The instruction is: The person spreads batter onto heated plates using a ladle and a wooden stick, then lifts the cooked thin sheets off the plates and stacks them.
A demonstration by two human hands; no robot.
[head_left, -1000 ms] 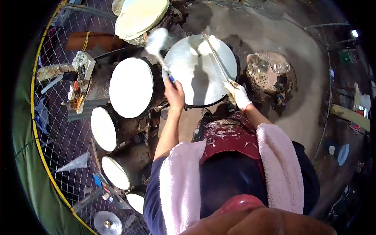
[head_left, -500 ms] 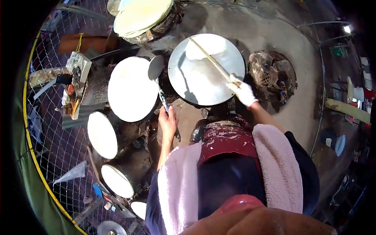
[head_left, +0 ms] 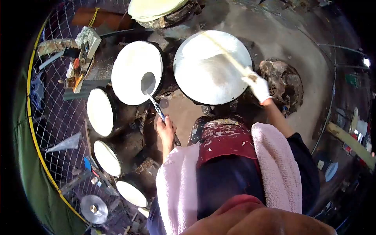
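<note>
The left hand (head_left: 166, 131) grips a ladle (head_left: 148, 84) whose bowl sits over the white batter sheet on the left steaming drum (head_left: 135, 70). The gloved right hand (head_left: 259, 87) clasps a long thin stick (head_left: 227, 53) lying across the wide round plate (head_left: 212, 66). Spreading evenly likely calls for a level ladle and light, circling contact. The stick's far end fades into glare, and the clutter beside the plate is indistinct.
</note>
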